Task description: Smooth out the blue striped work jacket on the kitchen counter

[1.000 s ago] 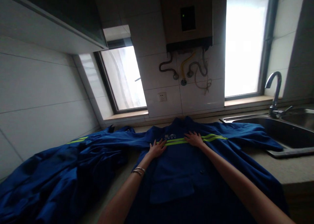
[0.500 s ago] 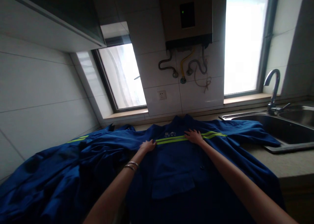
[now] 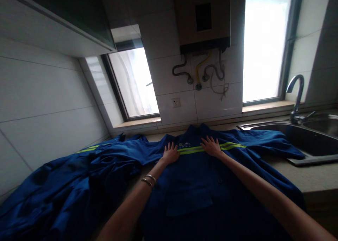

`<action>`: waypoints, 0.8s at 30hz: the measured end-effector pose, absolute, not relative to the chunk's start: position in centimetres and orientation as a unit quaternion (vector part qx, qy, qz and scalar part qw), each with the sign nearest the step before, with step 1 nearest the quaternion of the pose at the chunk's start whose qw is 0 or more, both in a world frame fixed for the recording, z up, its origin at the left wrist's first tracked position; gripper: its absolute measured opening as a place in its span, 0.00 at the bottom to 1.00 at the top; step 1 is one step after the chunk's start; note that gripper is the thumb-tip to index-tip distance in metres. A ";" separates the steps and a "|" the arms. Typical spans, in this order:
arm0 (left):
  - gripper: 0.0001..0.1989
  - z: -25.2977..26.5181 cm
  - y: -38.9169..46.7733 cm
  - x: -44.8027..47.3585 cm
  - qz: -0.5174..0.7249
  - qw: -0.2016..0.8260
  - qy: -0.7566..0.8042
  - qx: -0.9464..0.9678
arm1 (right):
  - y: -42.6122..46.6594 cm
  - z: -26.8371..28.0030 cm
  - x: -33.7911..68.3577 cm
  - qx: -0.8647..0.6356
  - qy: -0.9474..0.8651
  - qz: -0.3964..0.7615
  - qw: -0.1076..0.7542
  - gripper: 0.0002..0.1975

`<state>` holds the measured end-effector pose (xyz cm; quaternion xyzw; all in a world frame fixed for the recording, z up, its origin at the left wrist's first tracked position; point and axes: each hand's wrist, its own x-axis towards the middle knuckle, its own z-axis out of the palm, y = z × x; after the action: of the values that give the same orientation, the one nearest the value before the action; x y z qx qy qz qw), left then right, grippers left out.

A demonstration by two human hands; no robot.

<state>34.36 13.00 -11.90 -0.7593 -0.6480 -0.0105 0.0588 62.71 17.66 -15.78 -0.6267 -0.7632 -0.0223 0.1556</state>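
A dark blue work jacket (image 3: 190,177) lies spread over the counter, collar toward the wall, with a yellow-green double stripe and white lettering across its chest. My left hand (image 3: 170,153) rests flat on the chest near the stripe's left end, fingers apart. Farther right, my right hand (image 3: 210,146) lies on the same stripe with its fingers spread. The jacket's right-hand sleeve (image 3: 277,144) reaches to the sink edge. Left of it is a heap of more blue clothing (image 3: 60,184), also with a yellow-green stripe.
At the right is a steel sink (image 3: 311,160) with a curved faucet (image 3: 297,93). A water heater (image 3: 203,19) with hoses hangs on the tiled wall, above a socket (image 3: 175,102). An upper cabinet (image 3: 60,19) juts out at the left. Counter surface (image 3: 282,176) shows below the sleeve.
My left hand has shifted right and opened out flat on the chest. The right hand stays at the stripe, its fingers pointing more toward the collar. The view has moved slightly.
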 end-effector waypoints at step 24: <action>0.24 -12.9 15.1 38.6 -0.009 0.092 -0.563 -0.821 | 19.9 -15.2 63.1 -0.671 -0.729 0.041 0.134 0.29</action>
<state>38.62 15.10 -12.86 -0.8214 -0.5628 -0.0088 0.0918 63.12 19.89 -15.25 -0.6705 -0.7285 0.0407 0.1341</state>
